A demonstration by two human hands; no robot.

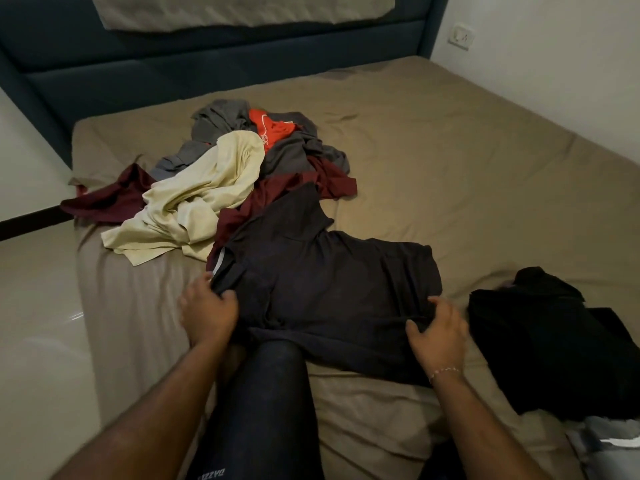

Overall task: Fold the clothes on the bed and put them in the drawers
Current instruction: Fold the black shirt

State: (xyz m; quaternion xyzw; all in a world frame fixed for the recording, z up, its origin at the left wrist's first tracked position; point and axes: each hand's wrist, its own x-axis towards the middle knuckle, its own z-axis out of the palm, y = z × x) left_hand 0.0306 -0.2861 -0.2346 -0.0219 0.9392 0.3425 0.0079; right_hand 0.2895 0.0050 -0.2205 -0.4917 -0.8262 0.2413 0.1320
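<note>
Both hands, left hand point(207, 311) and right hand point(438, 332), pinch the dark T-shirt point(332, 289) near the bed's point(450, 161) front edge, spreading it flat for folding.

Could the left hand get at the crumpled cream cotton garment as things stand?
Probably yes. The left hand grips the dark shirt and would have to let go first; the crumpled cream cotton garment lies uncovered on top of the pile just beyond it, with nothing between.

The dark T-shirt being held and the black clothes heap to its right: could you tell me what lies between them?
Only a bare strip of the tan bedsheet, in the head view; the dark T-shirt and black clothes heap stay apart.
</note>
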